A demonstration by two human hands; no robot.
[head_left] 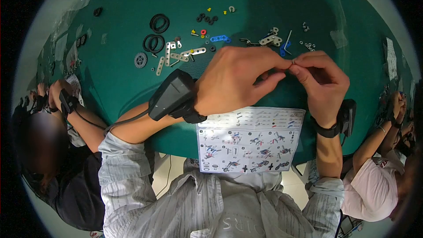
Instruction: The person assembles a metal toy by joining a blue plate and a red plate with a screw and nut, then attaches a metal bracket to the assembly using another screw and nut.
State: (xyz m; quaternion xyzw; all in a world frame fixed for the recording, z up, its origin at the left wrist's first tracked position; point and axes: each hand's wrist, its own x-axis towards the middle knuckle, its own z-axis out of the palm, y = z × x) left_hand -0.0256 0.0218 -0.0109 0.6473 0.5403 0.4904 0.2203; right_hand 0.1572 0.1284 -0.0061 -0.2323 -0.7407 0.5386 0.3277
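Both hands meet at the right of centre over the green table. My left hand [240, 79] has its fingertips against those of my right hand [324, 77]. A tiny metallic piece [293, 61] shows between the fingertips, too small to name. Just beyond the hands lie a blue part [283, 49] and a cluster of silver perforated plates [271, 39]. An instruction sheet [251, 139] with printed diagrams lies below the hands at the table's near edge. Each wrist wears a black strapped device.
Black rubber rings [159, 23], a grey wheel [140, 60], silver strips [168, 54] and a blue strip [219, 38] lie left and centre on the table [119, 26]. Small nuts [308, 45] lie at right. People sit at both sides, their hands apart from mine.
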